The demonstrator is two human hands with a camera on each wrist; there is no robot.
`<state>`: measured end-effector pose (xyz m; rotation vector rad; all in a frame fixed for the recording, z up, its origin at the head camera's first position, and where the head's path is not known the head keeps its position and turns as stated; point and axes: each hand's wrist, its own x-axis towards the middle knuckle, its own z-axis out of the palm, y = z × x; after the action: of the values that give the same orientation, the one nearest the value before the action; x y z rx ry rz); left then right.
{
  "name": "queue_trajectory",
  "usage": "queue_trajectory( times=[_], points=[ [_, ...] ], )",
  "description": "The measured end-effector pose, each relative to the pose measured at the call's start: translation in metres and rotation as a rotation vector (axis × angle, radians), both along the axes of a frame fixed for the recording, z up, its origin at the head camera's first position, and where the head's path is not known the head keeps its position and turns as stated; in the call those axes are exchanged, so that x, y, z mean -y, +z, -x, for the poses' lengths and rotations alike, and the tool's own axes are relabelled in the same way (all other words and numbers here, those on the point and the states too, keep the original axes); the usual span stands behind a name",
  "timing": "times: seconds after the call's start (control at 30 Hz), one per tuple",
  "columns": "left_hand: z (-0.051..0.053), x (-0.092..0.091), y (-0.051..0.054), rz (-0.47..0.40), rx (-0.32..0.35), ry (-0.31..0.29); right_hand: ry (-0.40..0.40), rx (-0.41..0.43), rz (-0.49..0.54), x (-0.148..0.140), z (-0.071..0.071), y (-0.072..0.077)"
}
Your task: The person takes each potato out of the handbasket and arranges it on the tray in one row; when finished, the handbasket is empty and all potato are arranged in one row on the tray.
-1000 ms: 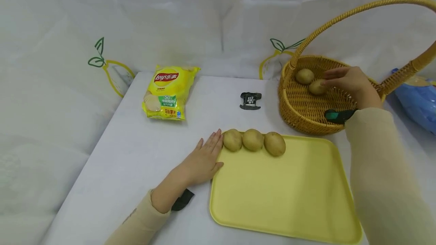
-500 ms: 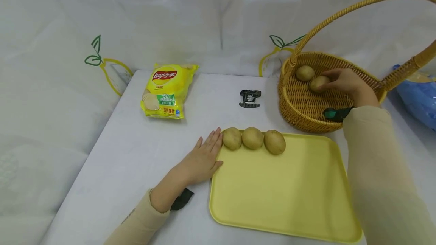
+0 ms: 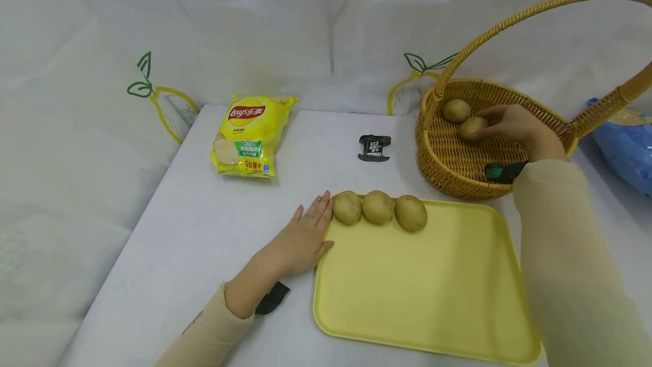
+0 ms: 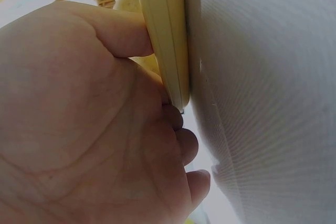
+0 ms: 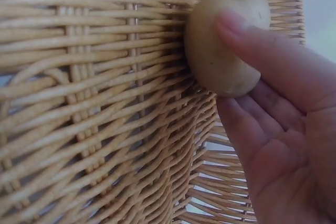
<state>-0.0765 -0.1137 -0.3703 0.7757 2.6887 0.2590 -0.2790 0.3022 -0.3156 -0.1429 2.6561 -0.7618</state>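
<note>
In the wicker basket (image 3: 448, 177), my right hand (image 3: 517, 127) holds a potato (image 3: 474, 128) between thumb and fingers; the right wrist view shows the thumb on the potato (image 5: 228, 40) close to the weave. Another potato (image 3: 456, 110) lies beside it in the basket. My left hand (image 3: 301, 240) rests with straight fingers along the left rim of the yellow tray (image 3: 428, 287), its fingertips at the leftmost of three potatoes (image 3: 378, 207) lined up at the tray's far edge. The left wrist view has the thumb of the left hand (image 4: 105, 103) against the tray's rim (image 4: 165, 35).
A yellow chip bag (image 3: 253, 137) lies at the back left. A small black packet (image 3: 374, 148) lies between it and the basket. The basket's tall handle (image 3: 540, 13) arches over the right side, and a blue bag (image 3: 626, 143) sits right of the basket.
My right thumb and fingers have closed round the potato in the basket, and that potato has shifted slightly left since half a second ago. My left hand has kept its place by the tray.
</note>
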Motion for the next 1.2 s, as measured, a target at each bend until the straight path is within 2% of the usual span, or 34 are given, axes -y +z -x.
queue_trajectory(
  times=[0.33,0.5,0.77,0.97,1.2],
  points=[
    [-0.001,-0.001,0.000,-0.002,0.005,-0.004,0.003,-0.043,0.048,0.008,-0.005,0.011],
    [-0.002,-0.001,0.002,-0.008,0.012,-0.001,0.025,-0.064,0.033,0.012,-0.006,0.025],
    [-0.002,0.001,0.004,-0.012,0.008,0.005,0.063,-0.155,0.037,0.023,-0.010,0.047],
    [-0.001,0.001,0.004,-0.011,0.012,0.003,0.095,-0.205,0.011,0.031,-0.022,0.056],
    [-0.001,0.001,0.002,-0.016,0.002,0.002,0.119,-0.275,-0.002,0.033,-0.047,0.064]
  ],
)
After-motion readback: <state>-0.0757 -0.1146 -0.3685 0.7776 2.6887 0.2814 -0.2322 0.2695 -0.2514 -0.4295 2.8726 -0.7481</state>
